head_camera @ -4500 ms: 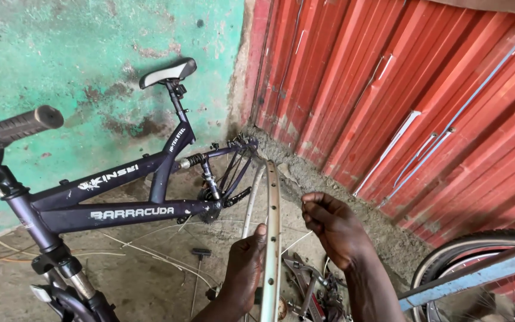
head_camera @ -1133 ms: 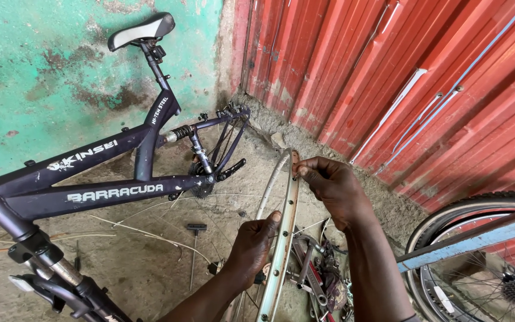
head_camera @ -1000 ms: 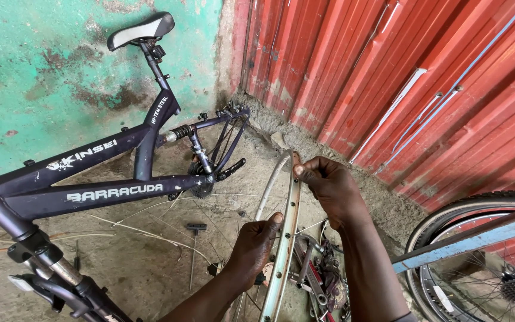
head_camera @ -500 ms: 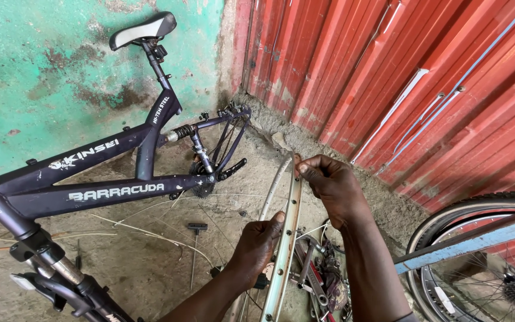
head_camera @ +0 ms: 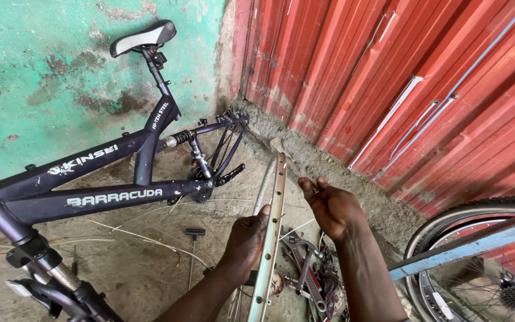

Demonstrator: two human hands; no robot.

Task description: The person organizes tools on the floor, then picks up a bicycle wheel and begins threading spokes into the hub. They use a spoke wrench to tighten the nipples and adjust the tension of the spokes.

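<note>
Item: bare bicycle rim [head_camera: 272,238], silver, no tyre, standing upright on edge on the concrete floor [head_camera: 120,262].

Grip: left hand [head_camera: 245,241] wrapped around the rim's near side, thumb over the edge, fingers closed on it. Right hand [head_camera: 332,209] just beyond the rim's far side, fingers curled together, apparently pinching a thin spoke or nipple; too small to confirm.

Step in hand: spoke work on the steadied rim. The next move calls for a firm left hold and fine fingertip control on the right.

Around the grip: loose spokes [head_camera: 150,229] on the floor to its left; a T-handled tool [head_camera: 194,238] beside them; dark bicycle frame [head_camera: 108,185] beyond; a tyred wheel [head_camera: 478,268] to its right; red corrugated wall [head_camera: 400,77] behind.

Containers: none in view.
</note>
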